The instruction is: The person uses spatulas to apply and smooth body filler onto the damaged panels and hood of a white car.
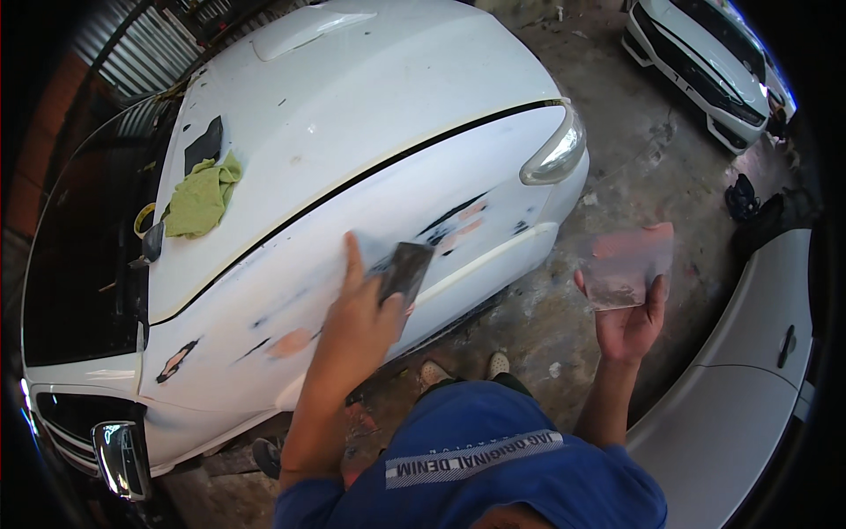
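My left hand is closed on a dark, flat rectangular putty spreader, its index finger stretched out over the white car's fender. Whether the spreader touches the panel I cannot tell. My right hand holds up a clear, smeared putty plate from below, apart from the car. Pink putty covers the plate's far part. On the fender are pink filler patches, dark scraped marks and dull sanded areas.
A green cloth, a dark sheet and a tape roll lie on the hood near the windshield. The headlight is at the fender's front. A grey car stands close on the right, another white car beyond.
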Tool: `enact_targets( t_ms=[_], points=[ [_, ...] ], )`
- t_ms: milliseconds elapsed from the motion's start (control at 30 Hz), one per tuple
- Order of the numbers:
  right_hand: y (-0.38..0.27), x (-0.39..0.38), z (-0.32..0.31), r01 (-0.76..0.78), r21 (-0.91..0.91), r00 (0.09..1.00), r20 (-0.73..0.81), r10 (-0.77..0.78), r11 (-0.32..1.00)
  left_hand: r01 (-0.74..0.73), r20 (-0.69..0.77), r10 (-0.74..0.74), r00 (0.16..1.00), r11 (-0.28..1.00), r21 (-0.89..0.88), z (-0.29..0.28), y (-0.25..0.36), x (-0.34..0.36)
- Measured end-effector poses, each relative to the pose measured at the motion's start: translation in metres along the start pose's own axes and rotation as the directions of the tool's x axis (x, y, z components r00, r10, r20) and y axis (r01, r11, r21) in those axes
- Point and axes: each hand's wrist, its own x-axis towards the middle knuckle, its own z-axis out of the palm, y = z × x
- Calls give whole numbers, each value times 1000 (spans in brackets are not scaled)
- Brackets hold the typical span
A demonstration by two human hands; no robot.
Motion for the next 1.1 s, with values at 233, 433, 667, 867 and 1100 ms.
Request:
enact_targets(
  t_ms=[233,433,667,867,1100],
  points=[
    [28,17,37,-255,71,951,198,237,964,-44,-245,-222,944,650,-758,-22,-9,-84],
    [62,30,74,-297,-109,890,328,316,949,-409,-660,-333,673,575,-708,-15,-72,-148],
    [128,-4,180,657,-739,579,621,529,148,-699,-895,-380,234,574,-427,-71,-140,-167],
    [203,-16,224,814,-533,554,592,585,-231,-614,-884,-457,100,671,-416,-102,-156,-150],
    [235,-18,247,753,-525,650,506,567,-396,-566,-929,-337,155,741,-363,-111,-191,-149]
  ],
)
